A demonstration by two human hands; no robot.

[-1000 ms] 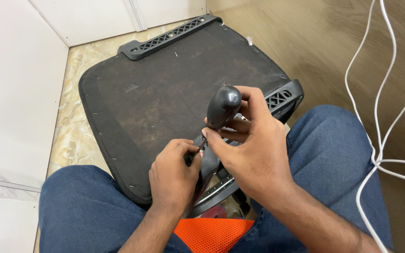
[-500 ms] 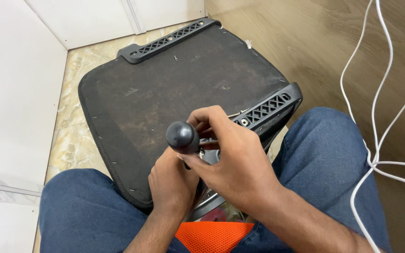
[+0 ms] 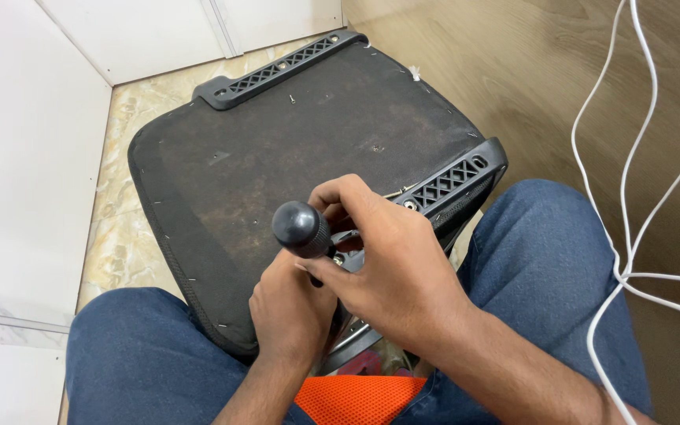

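Both hands (image 3: 340, 291) grip a black-handled screwdriver (image 3: 302, 229) over the seat base (image 3: 277, 149).

right hand (image 3: 391, 264) grips screwdriver (image 3: 302, 230) | left hand (image 3: 289, 311) steadies | seat underside (image 3: 277, 149)

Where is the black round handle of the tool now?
In the head view, centre-left: the black tool handle sits in the right hand, just above the left hand.

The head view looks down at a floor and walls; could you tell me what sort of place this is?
Probably an indoor room corner, used as a makeshift repair spot: white walls, wood-look floor, and an upturned chair seat on the ground.
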